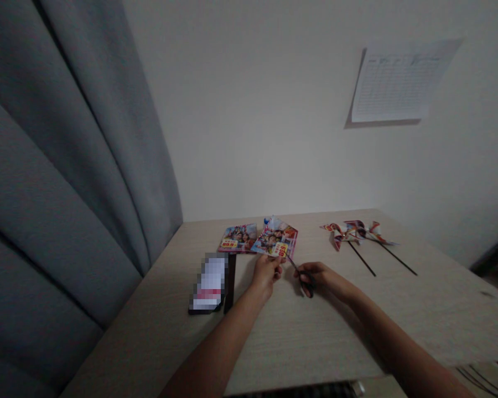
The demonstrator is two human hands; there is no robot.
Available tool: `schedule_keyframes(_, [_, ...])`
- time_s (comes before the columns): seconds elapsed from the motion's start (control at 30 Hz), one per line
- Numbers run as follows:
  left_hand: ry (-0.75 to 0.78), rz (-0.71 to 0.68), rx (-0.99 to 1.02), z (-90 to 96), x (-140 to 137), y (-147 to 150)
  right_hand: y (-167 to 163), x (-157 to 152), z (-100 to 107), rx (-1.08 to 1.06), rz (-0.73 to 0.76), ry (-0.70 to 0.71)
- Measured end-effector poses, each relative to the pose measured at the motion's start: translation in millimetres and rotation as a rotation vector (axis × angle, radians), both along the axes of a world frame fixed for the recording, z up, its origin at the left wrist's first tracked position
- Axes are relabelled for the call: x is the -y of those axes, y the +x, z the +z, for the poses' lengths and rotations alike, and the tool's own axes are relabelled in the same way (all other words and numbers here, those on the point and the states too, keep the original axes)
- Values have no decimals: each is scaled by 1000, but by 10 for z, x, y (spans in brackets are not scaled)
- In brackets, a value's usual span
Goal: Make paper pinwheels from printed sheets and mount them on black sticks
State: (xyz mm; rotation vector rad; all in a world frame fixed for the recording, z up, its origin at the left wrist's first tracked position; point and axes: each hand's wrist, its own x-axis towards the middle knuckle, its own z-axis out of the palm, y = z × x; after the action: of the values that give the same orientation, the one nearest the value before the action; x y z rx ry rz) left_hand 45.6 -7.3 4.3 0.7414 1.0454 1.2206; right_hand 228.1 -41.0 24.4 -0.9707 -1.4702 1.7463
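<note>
My left hand [268, 272] pinches the lower edge of a printed colour leaflet [277, 235], which is raised at a tilt. In my right hand [319, 276] is a pair of dark scissors [305, 281], fingers closed round the handles. The blades point up and left and meet the leaflet's lower right edge near its yellow price patch. Whether the blades are parted is too small to tell. Just left of this sheet, a similar leaflet [238, 237] lies flat on the table. A small blue object [267, 220] shows partly behind the held leaflet.
A phone-like device with a blurred screen [209, 282] lies left of my hands, beside a dark strip [230, 283]. Two paper pinwheels on black sticks [359, 257] rest at the right of the wooden table [290, 342]. Grey curtain [120, 138] hangs along the left; a white wall stands behind.
</note>
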Motion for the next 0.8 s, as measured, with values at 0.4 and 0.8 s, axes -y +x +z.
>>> schedule_keyframes(0.4, [-1, -18, -14, -29, 19, 23, 3, -38, -45, -8, -6, 5])
schedule_keyframes(0.8, [-5, -24, -7, -26, 19, 25, 0, -20, -5, 15, -16, 3])
